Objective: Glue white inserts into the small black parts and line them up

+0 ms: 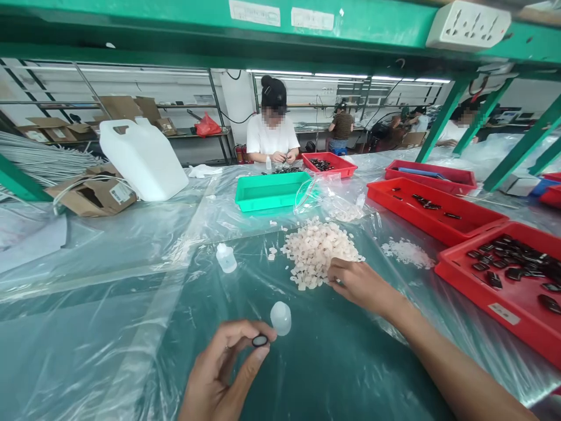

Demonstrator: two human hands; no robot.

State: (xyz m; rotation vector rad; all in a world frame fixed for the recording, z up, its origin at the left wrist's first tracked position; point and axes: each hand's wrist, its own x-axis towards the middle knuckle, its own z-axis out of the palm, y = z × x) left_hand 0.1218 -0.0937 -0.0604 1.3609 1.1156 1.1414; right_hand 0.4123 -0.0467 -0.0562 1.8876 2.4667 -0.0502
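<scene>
My left hand pinches a small black oval part with a pale grey centre between thumb and fingertips. Just beyond it on the table sits a translucent white round container. At the right edge of a heap of small whitish pieces, my right hand has its fingers closed and pointing down. Whatever may be between those fingertips is hidden. A small white plastic bottle stands left of the heap.
Red trays with black parts line the right side. Beside them lies a smaller heap of clear pieces. A green tray is ahead, a white jerrycan at left. A co-worker sits opposite. A green shelf beam crosses overhead.
</scene>
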